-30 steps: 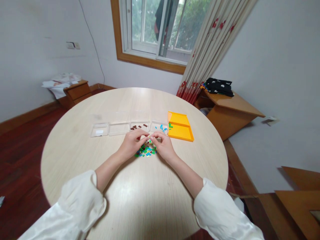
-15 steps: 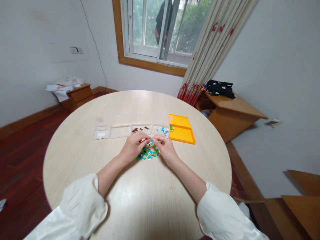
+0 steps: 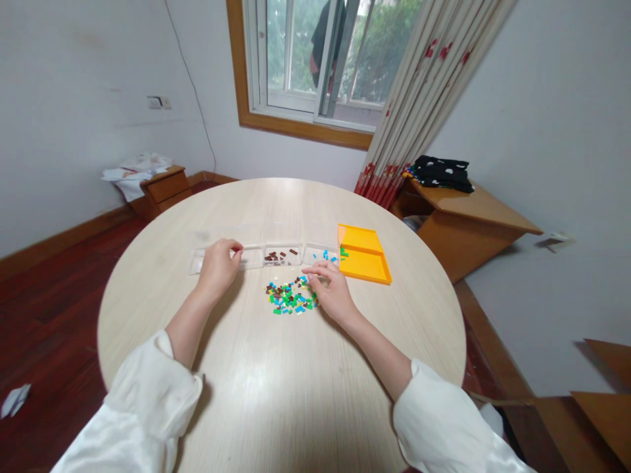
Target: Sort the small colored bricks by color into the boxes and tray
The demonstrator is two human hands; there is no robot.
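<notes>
Head view has the left hand point(image 3: 219, 268) over the left part of a row of clear boxes point(image 3: 254, 259), thumb and fingertips pressed together; whether they grip a piece cannot be told. The right hand point(image 3: 335, 292), fingers loosely spread, hovers at the right side of the mixed brick pile point(image 3: 290, 299). Between pile and the round table's point(image 3: 276, 394) far edge, the boxes hold brown pieces point(image 3: 272, 257) and blue pieces point(image 3: 326, 255); green pieces point(image 3: 344, 252) lie at the left side of the open orange case point(image 3: 365, 266).
</notes>
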